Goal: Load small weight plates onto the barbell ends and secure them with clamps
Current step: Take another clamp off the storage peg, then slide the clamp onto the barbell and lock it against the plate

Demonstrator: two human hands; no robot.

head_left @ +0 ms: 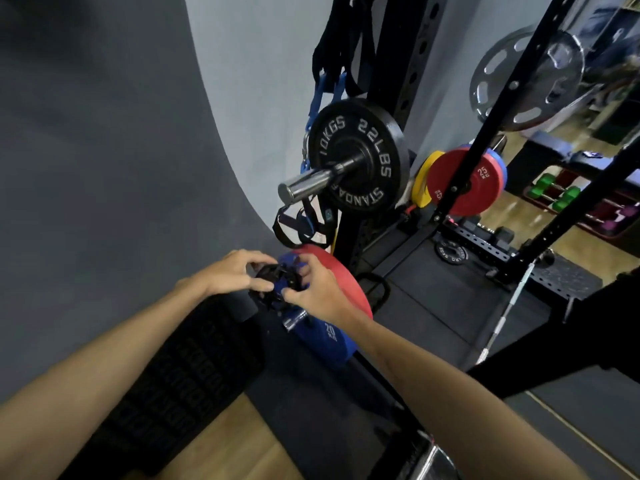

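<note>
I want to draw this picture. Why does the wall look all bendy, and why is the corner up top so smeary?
Head view: the wide-angle lens curves the grey wall; the silver plate at top right is motion-blurred; the black 10 kg plate and both hands, left and right, stay fairly sharp; the light is dim.

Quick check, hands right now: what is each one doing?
Left hand: fingers curled round the black clamp, gripping it.
Right hand: pinching the same clamp from the other side.
</note>
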